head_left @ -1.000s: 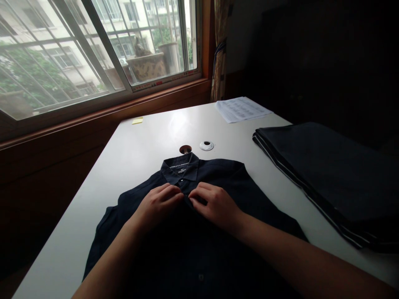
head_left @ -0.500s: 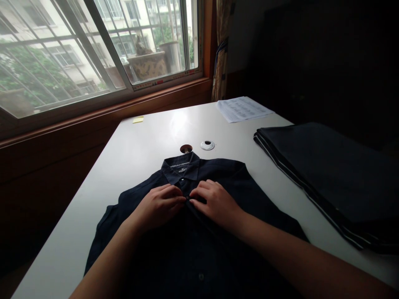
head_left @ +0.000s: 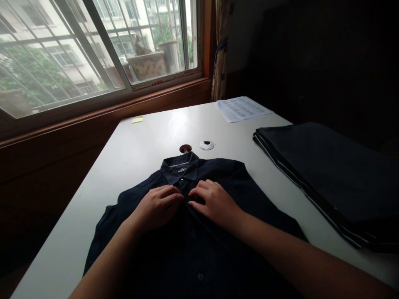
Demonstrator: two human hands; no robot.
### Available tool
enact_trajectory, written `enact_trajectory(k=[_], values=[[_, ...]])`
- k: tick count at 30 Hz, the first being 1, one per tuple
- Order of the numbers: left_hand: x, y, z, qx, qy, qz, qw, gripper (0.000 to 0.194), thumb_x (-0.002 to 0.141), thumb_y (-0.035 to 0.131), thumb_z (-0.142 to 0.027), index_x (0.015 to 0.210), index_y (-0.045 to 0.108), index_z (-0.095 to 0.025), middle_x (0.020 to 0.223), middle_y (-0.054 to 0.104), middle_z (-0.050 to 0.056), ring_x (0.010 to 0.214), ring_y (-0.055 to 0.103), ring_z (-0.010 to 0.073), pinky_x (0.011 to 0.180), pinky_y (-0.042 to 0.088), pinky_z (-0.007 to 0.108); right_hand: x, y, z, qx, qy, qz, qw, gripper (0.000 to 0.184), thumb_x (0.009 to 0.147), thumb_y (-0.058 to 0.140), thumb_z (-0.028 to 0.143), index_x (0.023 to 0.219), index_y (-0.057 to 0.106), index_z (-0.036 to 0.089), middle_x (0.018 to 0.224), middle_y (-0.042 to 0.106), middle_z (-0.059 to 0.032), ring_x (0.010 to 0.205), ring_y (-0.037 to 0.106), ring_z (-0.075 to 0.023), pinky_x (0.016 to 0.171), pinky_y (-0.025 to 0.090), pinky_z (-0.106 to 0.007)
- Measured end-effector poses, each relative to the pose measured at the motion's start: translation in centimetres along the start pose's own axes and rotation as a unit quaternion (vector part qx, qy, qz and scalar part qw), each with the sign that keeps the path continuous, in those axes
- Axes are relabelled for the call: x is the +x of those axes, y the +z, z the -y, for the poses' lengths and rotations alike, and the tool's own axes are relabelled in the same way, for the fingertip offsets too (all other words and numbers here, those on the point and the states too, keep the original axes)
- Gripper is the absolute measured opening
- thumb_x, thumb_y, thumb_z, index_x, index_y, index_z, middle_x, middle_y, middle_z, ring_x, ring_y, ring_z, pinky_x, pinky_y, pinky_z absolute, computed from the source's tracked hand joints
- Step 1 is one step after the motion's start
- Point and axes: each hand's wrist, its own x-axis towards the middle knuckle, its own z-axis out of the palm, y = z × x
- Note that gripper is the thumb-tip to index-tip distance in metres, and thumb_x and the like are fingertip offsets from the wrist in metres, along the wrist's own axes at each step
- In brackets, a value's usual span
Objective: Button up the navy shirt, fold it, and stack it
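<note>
A dark navy button-up shirt [head_left: 199, 245] lies front side up on the white table, its collar [head_left: 183, 168] pointing away from me. The top button at the collar appears fastened. My left hand [head_left: 160, 205] pinches the front placket just below the collar, fingers bent and pressed together. Facing it from the other side, my right hand [head_left: 215, 203] grips the placket's opposite edge between thumb and fingers. A small gap separates the fingertips of both hands. Whatever button lies between them is too dark to make out. Lower on the front, another button [head_left: 200, 276] shows.
Folded dark cloth with white-striped edges [head_left: 324, 174] is stacked at the right. Printed sheets [head_left: 243, 109] lie at the far edge, a yellow sticky note [head_left: 137, 119] at the far left. Beyond the collar are a cable hole [head_left: 185, 148] and its white cover [head_left: 206, 145]. A barred window [head_left: 124, 54] stands behind.
My left fingertips have drawn back slightly to the left, widening the gap to my right hand. The shirt stays in place.
</note>
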Motion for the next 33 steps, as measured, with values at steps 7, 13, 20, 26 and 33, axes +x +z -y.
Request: enact_trajectory(k=[7,13,20,26,33], values=[[0.0,0.0,0.2,0.006,-0.004,0.013,1.000,0.030,0.093,0.056,-0.012,0.118,0.069,-0.023,0.105,0.066,0.009,0.089,0.063,0.0182,0.076,0.055,0.032,-0.1,0.1,0.0,-0.012,0.003,0.001,1.000,0.023,0.084,0.076,0.032,0.105,0.070,0.024,0.098,0.067,-0.0034,0.096,0.058,-0.0233,0.084,0.044,-0.037],[0.0,0.0,0.5,0.035,-0.008,0.014,0.999,0.034,0.093,0.056,-0.013,0.122,0.068,-0.025,0.108,0.066,0.009,0.092,0.062,0.0190,0.078,0.056,0.033,-0.1,0.1,0.0,-0.022,0.005,0.002,1.000,0.026,0.085,0.076,0.035,0.108,0.070,0.025,0.099,0.066,-0.0040,0.097,0.058,-0.0238,0.083,0.044,-0.038],[-0.2,0.6,1.2,0.101,-0.036,0.006,0.994,0.039,0.095,0.056,-0.017,0.132,0.061,-0.025,0.118,0.064,0.010,0.096,0.060,0.0215,0.079,0.059,0.036,-0.1,0.0,0.0,-0.026,0.007,0.004,1.000,0.028,0.085,0.076,0.037,0.109,0.070,0.023,0.101,0.066,-0.0048,0.098,0.058,-0.0247,0.083,0.044,-0.038],[0.0,0.4,1.1,0.123,-0.040,0.018,0.991,0.041,0.094,0.058,-0.016,0.134,0.061,-0.026,0.134,0.060,0.009,0.108,0.057,0.0249,0.093,0.058,0.046,-0.2,0.0,-0.1,-0.030,0.005,0.004,1.000,0.028,0.085,0.075,0.038,0.109,0.070,0.024,0.101,0.066,-0.0051,0.097,0.058,-0.0243,0.082,0.044,-0.038],[-0.1,0.2,0.9,0.088,-0.034,0.019,0.995,0.045,0.094,0.056,-0.014,0.136,0.059,-0.031,0.137,0.057,0.008,0.110,0.057,0.0246,0.094,0.056,0.047,-0.1,0.1,0.0,-0.037,0.005,0.004,0.999,0.028,0.085,0.075,0.038,0.109,0.070,0.024,0.100,0.065,-0.0051,0.097,0.058,-0.0240,0.081,0.044,-0.038]])
